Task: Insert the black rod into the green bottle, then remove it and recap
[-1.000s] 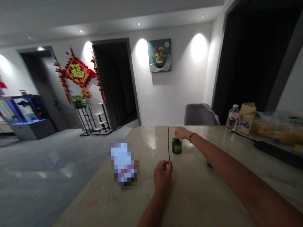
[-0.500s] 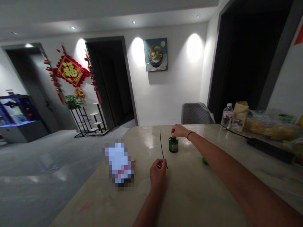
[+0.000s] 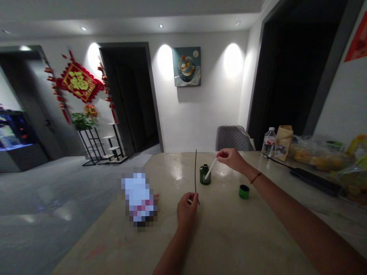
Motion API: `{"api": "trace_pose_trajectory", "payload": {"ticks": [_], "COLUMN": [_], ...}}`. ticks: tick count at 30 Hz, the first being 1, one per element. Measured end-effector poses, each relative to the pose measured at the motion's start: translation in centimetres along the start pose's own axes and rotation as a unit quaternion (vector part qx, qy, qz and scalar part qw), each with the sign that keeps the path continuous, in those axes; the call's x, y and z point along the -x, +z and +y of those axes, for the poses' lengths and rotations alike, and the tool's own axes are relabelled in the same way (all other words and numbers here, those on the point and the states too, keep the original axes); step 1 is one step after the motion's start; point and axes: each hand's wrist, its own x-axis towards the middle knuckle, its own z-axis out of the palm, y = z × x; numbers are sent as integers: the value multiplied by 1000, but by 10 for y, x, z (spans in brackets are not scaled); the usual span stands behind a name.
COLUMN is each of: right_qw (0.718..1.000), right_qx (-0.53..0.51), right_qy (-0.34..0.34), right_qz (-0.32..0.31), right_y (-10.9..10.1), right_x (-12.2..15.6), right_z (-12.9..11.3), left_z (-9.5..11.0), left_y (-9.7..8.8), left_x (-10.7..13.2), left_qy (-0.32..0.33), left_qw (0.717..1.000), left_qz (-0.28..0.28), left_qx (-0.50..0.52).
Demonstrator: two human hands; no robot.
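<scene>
My left hand (image 3: 186,214) pinches a thin dark stick (image 3: 195,170) near its lower end, and the stick points up and away over the table. Between the thumb and fingers of my right hand (image 3: 233,158) is a short white stick (image 3: 211,168), slanting down to the left. Its lower end overlaps the front of a small green glass bottle (image 3: 204,177), outside the mouth; I cannot tell whether it touches the glass. The bottle stands upright and uncapped. A green cap (image 3: 244,192) lies on the table below my right wrist.
The pale table (image 3: 223,233) carries a blurred-out phone-like object (image 3: 139,196) on the left. A water bottle (image 3: 269,141), a paper bag (image 3: 283,142), bagged food (image 3: 318,154) and a long black object (image 3: 315,181) lie right. A grey chair (image 3: 233,138) stands beyond.
My right hand has moved from the bottle's mouth up and to the right, and the white stick now shows in it. The green cap is now uncovered. My left hand keeps its pinch.
</scene>
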Motion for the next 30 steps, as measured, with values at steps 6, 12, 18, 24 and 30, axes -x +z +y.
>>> {"api": "trace_pose_trajectory", "payload": {"ticks": [6, 12, 18, 24, 30], "right_qw": [990, 981, 968, 956, 946], "right_qx": [-23, -19, -35, -15, 203], "right_qy": [107, 173, 234, 273, 180], "right_qz": [-87, -86, -85, -103, -177], "right_y": [19, 22, 32, 37, 32], "right_x": [54, 70, 75, 80, 87], "right_z": [28, 35, 42, 48, 46], "left_z": [5, 7, 11, 16, 14], "left_y": [2, 2, 2, 2, 1], "left_x": [6, 9, 11, 14, 15], "left_qy": [59, 89, 98, 122, 160], "left_qw": [996, 987, 980, 967, 952], "left_qz": [-41, -70, -89, -137, -139], "left_qx": [-58, -112, -152, -176, -220]}}
